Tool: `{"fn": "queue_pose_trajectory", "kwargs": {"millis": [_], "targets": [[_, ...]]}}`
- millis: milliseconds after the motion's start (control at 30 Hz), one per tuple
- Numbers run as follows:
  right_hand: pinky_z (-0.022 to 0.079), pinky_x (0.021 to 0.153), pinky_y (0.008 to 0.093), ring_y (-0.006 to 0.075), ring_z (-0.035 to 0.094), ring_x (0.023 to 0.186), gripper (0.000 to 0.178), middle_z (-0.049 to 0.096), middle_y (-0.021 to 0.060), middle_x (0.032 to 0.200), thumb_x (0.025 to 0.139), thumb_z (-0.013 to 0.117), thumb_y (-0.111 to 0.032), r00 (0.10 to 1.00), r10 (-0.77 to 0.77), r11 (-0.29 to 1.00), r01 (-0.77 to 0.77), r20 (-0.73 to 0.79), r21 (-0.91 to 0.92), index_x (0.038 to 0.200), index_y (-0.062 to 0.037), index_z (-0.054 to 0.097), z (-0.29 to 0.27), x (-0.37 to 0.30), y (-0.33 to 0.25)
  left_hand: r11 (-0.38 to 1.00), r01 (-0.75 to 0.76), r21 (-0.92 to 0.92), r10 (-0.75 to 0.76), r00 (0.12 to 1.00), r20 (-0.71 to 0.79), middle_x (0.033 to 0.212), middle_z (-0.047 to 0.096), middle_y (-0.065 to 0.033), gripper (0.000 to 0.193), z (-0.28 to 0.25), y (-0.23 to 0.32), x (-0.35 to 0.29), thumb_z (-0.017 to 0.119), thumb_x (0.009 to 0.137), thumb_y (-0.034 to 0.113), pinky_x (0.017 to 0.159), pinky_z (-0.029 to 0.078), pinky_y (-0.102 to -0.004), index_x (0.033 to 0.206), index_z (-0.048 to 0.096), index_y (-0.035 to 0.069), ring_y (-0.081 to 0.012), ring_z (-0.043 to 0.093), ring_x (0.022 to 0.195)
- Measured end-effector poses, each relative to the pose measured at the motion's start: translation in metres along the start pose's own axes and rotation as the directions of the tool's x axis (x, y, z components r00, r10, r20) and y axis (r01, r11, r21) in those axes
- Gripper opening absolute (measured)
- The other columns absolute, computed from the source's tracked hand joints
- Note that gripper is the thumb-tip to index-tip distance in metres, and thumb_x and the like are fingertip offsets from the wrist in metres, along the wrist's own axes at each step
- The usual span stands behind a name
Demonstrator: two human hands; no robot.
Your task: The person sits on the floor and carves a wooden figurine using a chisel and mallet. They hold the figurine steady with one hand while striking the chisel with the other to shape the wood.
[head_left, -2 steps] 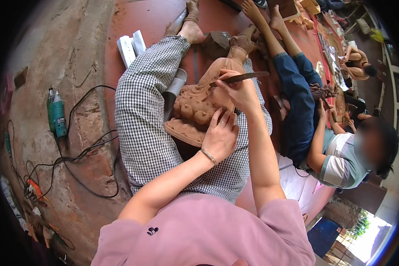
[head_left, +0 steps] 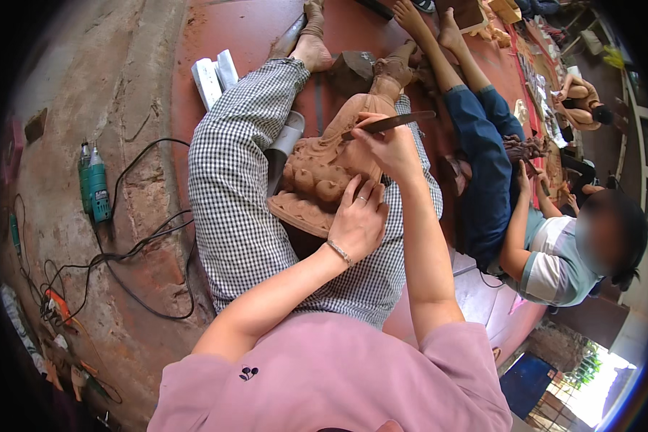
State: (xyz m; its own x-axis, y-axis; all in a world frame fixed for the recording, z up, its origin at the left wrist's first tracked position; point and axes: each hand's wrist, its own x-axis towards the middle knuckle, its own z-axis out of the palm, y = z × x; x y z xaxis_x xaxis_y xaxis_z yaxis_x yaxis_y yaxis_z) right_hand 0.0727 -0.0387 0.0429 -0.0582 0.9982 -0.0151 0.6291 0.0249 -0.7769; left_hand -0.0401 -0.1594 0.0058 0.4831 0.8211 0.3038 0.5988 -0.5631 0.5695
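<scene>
A reddish-brown carved wooden statue (head_left: 317, 171) lies across my lap, its scalloped base toward me and the narrower figure part pointing away. My left hand (head_left: 360, 222), with a ring and a bracelet, curls its fingers over the side of the base. Above the statue's middle, my right hand (head_left: 391, 149) pinches a slim, dark, flat file-like tool (head_left: 394, 122). Its left tip meets the carved surface, or hangs just over it; I cannot tell which. The other end sticks out to the right past my hand.
Green corded rotary tools (head_left: 97, 189) with tangled black cables lie on the floor at left. White blocks (head_left: 212, 78) sit beyond my left knee, near a dark stone-like block (head_left: 353, 72). Close on the right, a co-worker (head_left: 554, 252) works on another carving (head_left: 522, 147).
The right end of the dark tool has tipped slightly upward in my right hand. My left hand and the statue stay in place.
</scene>
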Motion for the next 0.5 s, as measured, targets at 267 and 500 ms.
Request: {"fn": "queue_pose_trajectory", "kwargs": {"millis": [267, 500], "targets": [[0.055, 0.077, 0.0286, 0.0173, 0.069, 0.087, 0.02, 0.073, 0.0136, 0.107, 0.086, 0.076, -0.008, 0.999, -0.021, 0.993, 0.024, -0.024, 0.117, 0.099, 0.0059, 0.071, 0.006, 0.001, 0.024, 1.0, -0.01, 0.008, 0.01, 1.0, 0.013, 0.127, 0.06, -0.0147, 0.02, 0.0, -0.003, -0.001, 0.065, 0.079, 0.019, 0.119, 0.026, -0.0516, 0.091, 0.07, 0.004, -0.0303, 0.049, 0.128], [0.049, 0.098, 0.0393, 0.0233, 0.059, 0.12, 0.026, 0.069, 0.0134, 0.124, 0.078, 0.084, -0.015, 0.991, -0.096, 0.97, 0.073, 0.088, 0.23, 0.095, 0.0018, 0.074, 0.0, -0.015, 0.023, 1.0, -0.004, 0.018, 0.003, 0.999, 0.051, 0.129, 0.06, -0.015, 0.02, -0.005, -0.001, -0.001, 0.066, 0.079, 0.02, 0.12, 0.023, -0.051, 0.091, 0.071, 0.004, -0.0296, 0.048, 0.13]]}}
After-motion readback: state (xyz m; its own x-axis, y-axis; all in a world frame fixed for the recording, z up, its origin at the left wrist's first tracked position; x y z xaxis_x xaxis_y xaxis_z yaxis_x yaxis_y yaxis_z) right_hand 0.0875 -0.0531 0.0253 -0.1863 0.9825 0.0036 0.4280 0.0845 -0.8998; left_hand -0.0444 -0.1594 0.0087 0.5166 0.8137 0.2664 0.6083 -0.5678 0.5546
